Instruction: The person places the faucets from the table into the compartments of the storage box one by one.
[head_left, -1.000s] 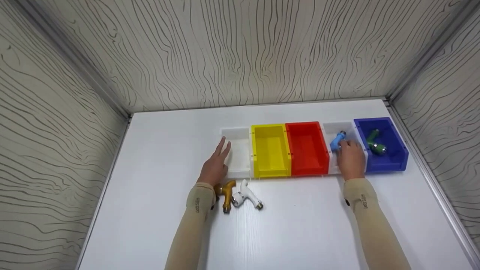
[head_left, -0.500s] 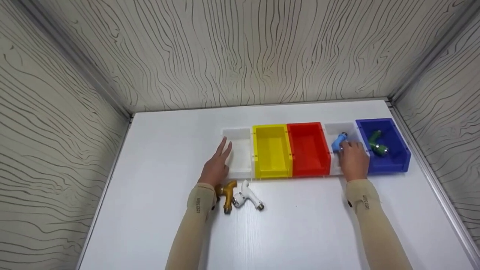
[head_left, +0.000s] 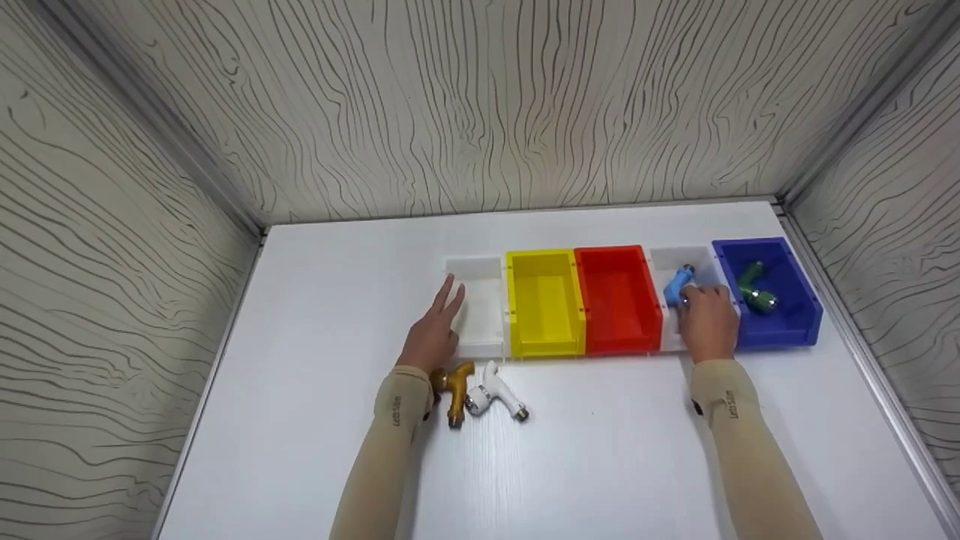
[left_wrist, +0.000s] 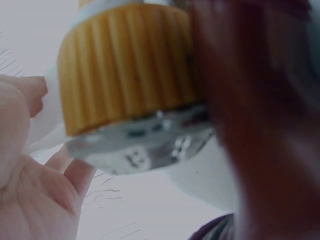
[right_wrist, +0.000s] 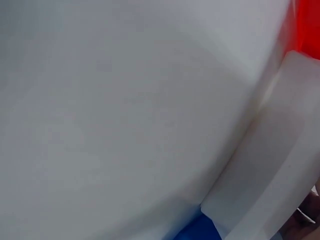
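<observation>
My right hand (head_left: 709, 322) reaches into the white bin (head_left: 671, 257) second from the right, its curled fingertips gripping a light-blue tap (head_left: 679, 285); the hand covers part of the tap. With fingers spread and straight, my left hand (head_left: 429, 336) rests at the left rim of the leftmost white bin (head_left: 474, 264). A mustard-yellow tap (head_left: 456, 386) lies by the left wrist, partly behind it, and its ribbed knob (left_wrist: 130, 65) fills much of the left wrist view. Beside it lies a white tap (head_left: 500, 388) with a metal threaded end.
Between the two white bins stand a yellow bin (head_left: 544, 348) and a red bin (head_left: 624, 343), joined in one row. At the right end, a dark blue bin (head_left: 780, 335) holds a green tap (head_left: 756, 292). Patterned wall panels (head_left: 480, 105) enclose the white table (head_left: 570, 465).
The head view has shifted slightly. Both hands stay where they were, the right one still at the light-blue tap; the other taps have not moved.
</observation>
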